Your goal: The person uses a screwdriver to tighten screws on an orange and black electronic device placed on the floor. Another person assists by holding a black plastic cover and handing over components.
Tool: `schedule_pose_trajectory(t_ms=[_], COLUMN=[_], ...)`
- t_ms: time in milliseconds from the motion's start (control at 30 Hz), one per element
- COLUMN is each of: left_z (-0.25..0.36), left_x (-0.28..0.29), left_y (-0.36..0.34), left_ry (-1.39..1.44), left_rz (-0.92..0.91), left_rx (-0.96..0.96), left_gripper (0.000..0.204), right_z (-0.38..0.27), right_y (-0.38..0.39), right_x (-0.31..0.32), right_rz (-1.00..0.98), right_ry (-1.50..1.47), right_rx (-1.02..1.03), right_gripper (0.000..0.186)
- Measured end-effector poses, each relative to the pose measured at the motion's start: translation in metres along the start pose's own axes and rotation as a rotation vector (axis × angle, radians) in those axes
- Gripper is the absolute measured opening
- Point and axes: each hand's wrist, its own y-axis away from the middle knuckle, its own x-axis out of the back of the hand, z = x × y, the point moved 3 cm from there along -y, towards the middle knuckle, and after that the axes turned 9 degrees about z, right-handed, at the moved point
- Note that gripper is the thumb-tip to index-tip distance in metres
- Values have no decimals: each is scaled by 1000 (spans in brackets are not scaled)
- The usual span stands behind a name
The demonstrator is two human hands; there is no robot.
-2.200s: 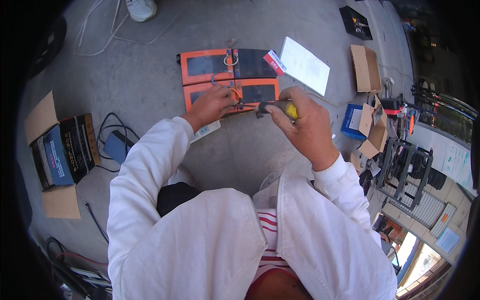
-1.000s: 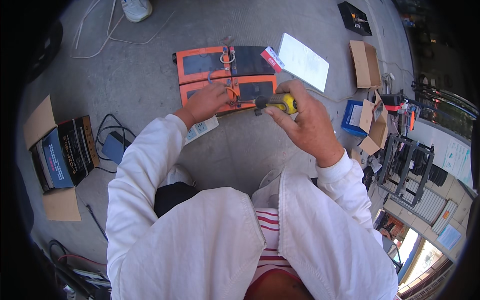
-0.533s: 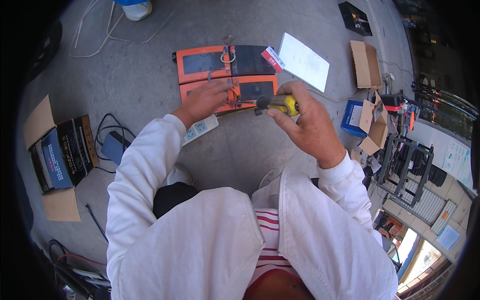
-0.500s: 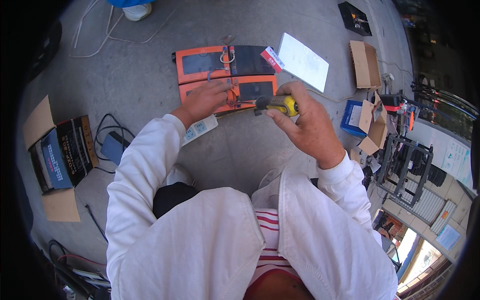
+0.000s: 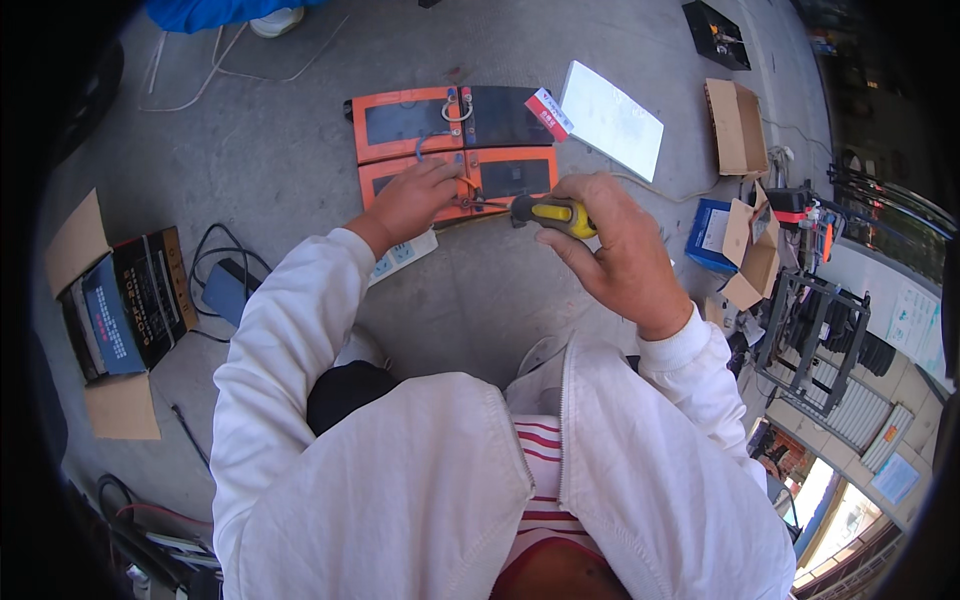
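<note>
Curled right hand (image 5: 622, 250) loosely round yellow screwdriver (image 5: 563, 214), aimed toward 9 o'clock; rested half-curled left hand (image 5: 410, 202), couldn't tell hold, on orange-and-black batteries (image 5: 490, 155) at 12 o'clock. Looked like screw-turning; probably called for steady pressure next.

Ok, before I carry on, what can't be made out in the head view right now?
All in the head view:
Tip of the yellow-handled tool: too small to tell exactly what it meets.
Surface under the left grip: hidden by its fingers.
Left end of the white power strip: behind the left sleeve.
Blue cloth: cut off by the top edge.
Contents of the black box: too small.
</note>
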Motion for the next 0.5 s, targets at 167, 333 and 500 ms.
schedule_pose_trajectory(t_ms=[167,333,500], left_z=[-2,-1,2], left_x=[-4,-1,4], left_y=[5,1,-1], left_ry=[-19,30,50], left_rz=[4,11,-4], left_rx=[23,28,60], left_gripper=[18,14,11], right_z=[-11,-18,-16], right_y=[-2,0,-6], right_x=[-4,-4,-1], right_rz=[-58,-43,50], right_ry=[209,-39,109], right_rx=[-213,37,-78], right_gripper=[39,37,32])
